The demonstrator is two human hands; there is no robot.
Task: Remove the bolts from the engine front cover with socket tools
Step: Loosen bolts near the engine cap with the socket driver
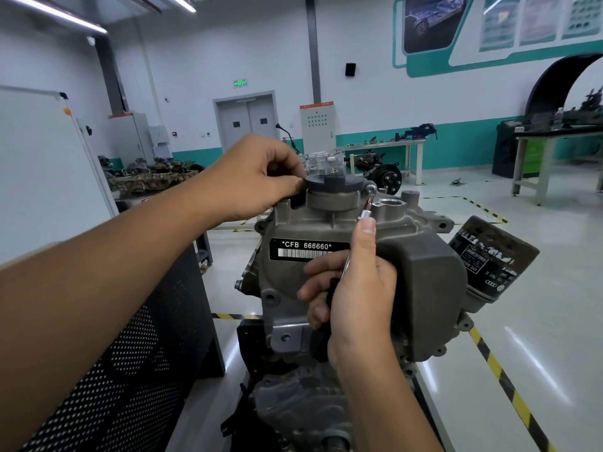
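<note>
a whiteboard (42, 164) stands at my left, beside a dark perforated metal panel (143, 370). grey double doors (248, 120) sit under a green exit sign (240, 83) on the far wall, with a pale electrical cabinet (317, 125) to their right. a white tabletop (385, 145) carries small parts and a blue vise (421, 129). yellow-and-black floor tape (509, 383) crosses the glossy floor (538, 288). teal wall posters (489, 24) hang at upper right.

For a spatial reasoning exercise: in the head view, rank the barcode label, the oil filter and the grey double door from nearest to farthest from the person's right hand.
1. Barcode label: on the cover, touching the right hand.
2. Oil filter: right of the engine.
3. Grey double door: on the far wall.
</note>
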